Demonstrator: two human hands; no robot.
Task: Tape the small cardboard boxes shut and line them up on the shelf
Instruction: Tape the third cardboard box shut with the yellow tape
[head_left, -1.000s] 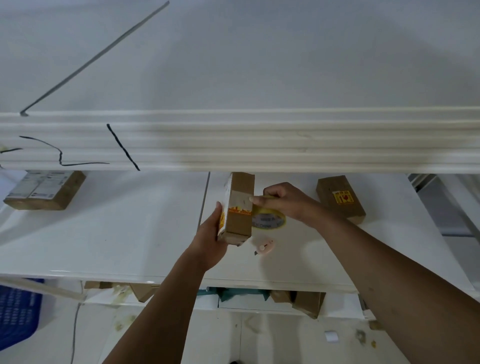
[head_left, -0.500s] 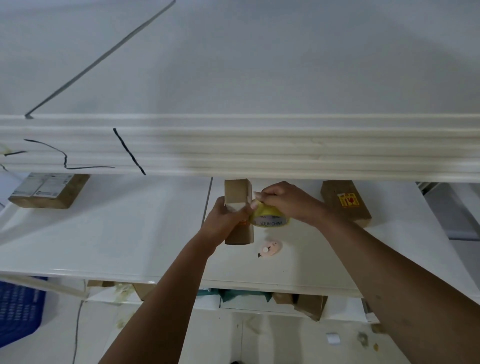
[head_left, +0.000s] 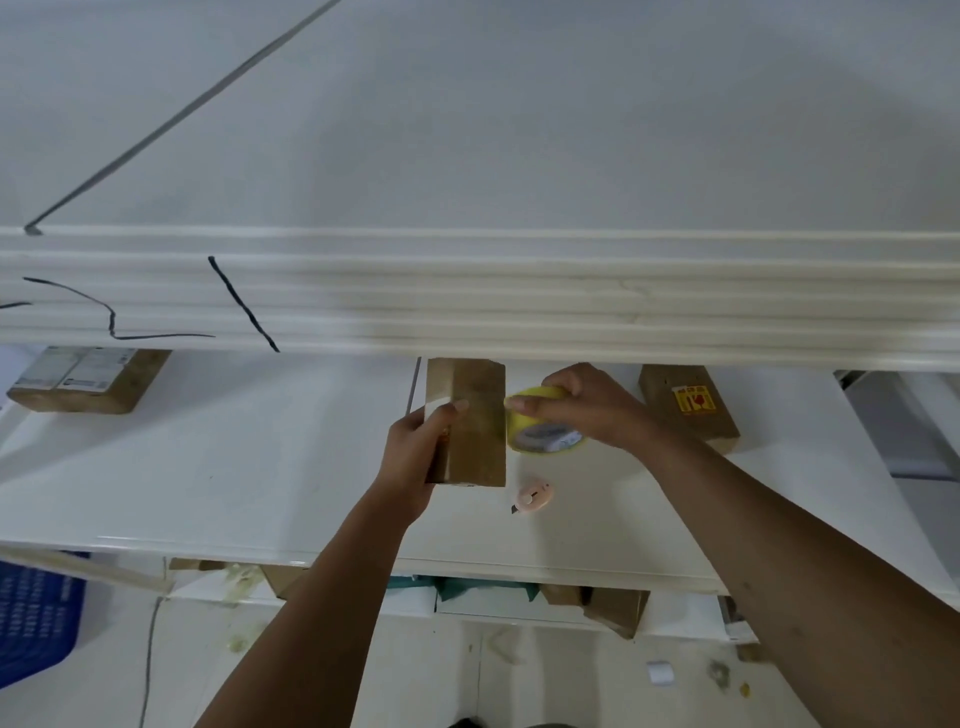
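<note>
A small brown cardboard box (head_left: 475, 421) stands on end above the white shelf (head_left: 234, 467), near its middle. My left hand (head_left: 418, 449) grips the box from its left side, fingers curled over the front face. My right hand (head_left: 582, 405) holds a yellow roll of tape (head_left: 543, 431) against the box's right edge. Two other cardboard boxes rest on the shelf: one with white labels (head_left: 88, 379) at the far left and one with a yellow and red sticker (head_left: 685, 405) at the right.
A small pink box cutter (head_left: 532, 496) lies on the shelf just below the tape roll. A thick white upper shelf edge (head_left: 519, 296) overhangs the work area. Below the shelf are more cardboard pieces (head_left: 613, 608), and a blue crate (head_left: 36, 618) stands at lower left.
My left hand turned the box from tilted to upright with a broad face toward me. The right hand shifted the tape roll to the box's right edge.
</note>
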